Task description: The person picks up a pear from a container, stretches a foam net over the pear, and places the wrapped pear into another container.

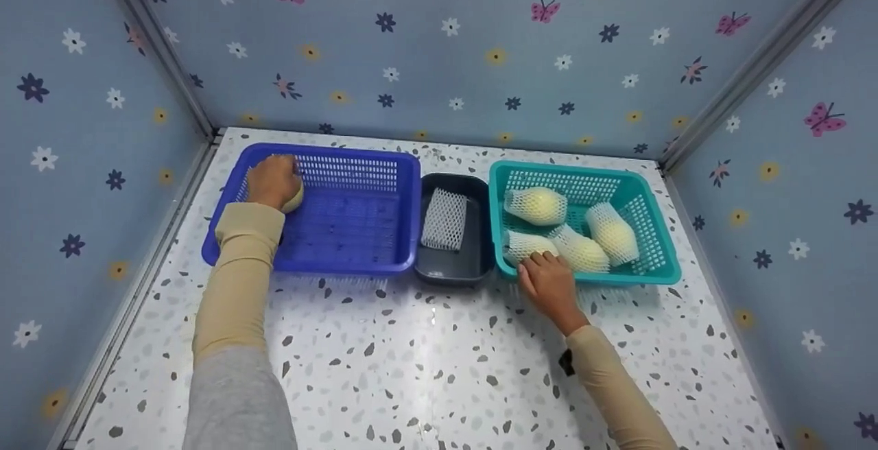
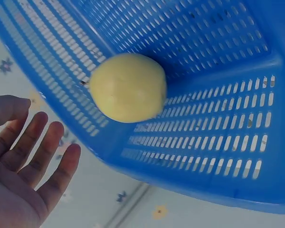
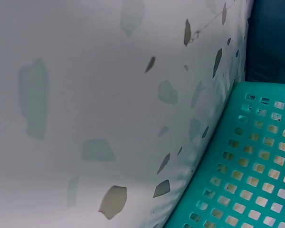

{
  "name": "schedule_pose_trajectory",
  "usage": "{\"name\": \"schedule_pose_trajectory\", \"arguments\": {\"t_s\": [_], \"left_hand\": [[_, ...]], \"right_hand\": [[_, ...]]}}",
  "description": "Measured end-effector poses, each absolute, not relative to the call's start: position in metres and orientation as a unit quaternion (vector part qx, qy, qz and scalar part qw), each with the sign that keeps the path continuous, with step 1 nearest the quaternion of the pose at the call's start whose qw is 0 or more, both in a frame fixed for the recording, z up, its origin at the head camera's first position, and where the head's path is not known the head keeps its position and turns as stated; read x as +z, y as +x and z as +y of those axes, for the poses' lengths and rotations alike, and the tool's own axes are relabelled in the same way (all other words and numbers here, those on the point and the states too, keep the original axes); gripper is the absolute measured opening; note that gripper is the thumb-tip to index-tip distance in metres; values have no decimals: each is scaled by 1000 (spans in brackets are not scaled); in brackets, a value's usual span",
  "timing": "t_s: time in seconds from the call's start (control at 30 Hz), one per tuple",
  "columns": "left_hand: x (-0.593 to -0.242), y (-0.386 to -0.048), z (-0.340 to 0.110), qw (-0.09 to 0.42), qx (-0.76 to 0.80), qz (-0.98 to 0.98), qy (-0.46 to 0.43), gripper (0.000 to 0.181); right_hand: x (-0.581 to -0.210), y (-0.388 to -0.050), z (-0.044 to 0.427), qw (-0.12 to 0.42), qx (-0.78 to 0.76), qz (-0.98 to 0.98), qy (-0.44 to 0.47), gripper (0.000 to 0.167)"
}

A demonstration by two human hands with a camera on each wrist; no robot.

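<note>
A pale yellow round fruit [image 2: 128,88] with a short dark stem lies in the left corner of the blue basket [image 1: 357,268]. My left hand [image 1: 274,181] is over that corner, beside the fruit. The left wrist view shows this hand with its fingers spread and bent a little, apart from the fruit and holding nothing. At the front rim of the teal basket [image 1: 655,278] is my right hand [image 1: 552,289], its fingertips over the rim by a fruit in a white foam net [image 1: 523,244]. Whether they grip rim or fruit is hidden; the right wrist view shows no fingers.
Between the baskets stands a dark grey tray [image 1: 453,275] with white foam net sleeves [image 1: 444,220] in it. Several more netted fruits [image 1: 538,204] lie in the teal basket. Flower-patterned panels [image 1: 446,59] enclose the speckled white table [image 1: 384,368] at the back and sides.
</note>
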State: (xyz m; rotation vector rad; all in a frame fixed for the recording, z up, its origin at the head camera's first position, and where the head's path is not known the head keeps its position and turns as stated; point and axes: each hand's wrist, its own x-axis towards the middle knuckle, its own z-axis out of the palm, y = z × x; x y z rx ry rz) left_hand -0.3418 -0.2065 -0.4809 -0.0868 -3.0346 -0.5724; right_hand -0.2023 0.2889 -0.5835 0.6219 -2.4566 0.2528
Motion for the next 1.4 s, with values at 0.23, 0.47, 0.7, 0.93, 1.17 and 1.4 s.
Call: {"name": "schedule_pose_trajectory", "arguments": {"t_s": [0.23, 0.47, 0.7, 0.93, 1.17, 1.4], "left_hand": [[-500, -351, -209, -36, -154, -987, 28, 53], [-510, -356, -208, -78, -162, -982, 63, 66], [-513, -362, -217, -126, -160, -976, 74, 72], [-517, -362, -217, -149, -168, -973, 53, 79], [-514, -349, -210, -144, -177, -972, 49, 66], [-512, -350, -208, -99, -150, -983, 38, 60]], "right_hand": [[-584, -200, 287, 301, 95, -919, 238, 17], [-584, -204, 288, 309, 104, -916, 233, 15], [-584, -204, 287, 292, 100, -922, 234, 17], [-584, -202, 289, 291, 100, -923, 232, 16], [-587, -201, 288, 303, 98, -918, 237, 15], [-586, -204, 289, 316, 90, -914, 239, 16]]}}
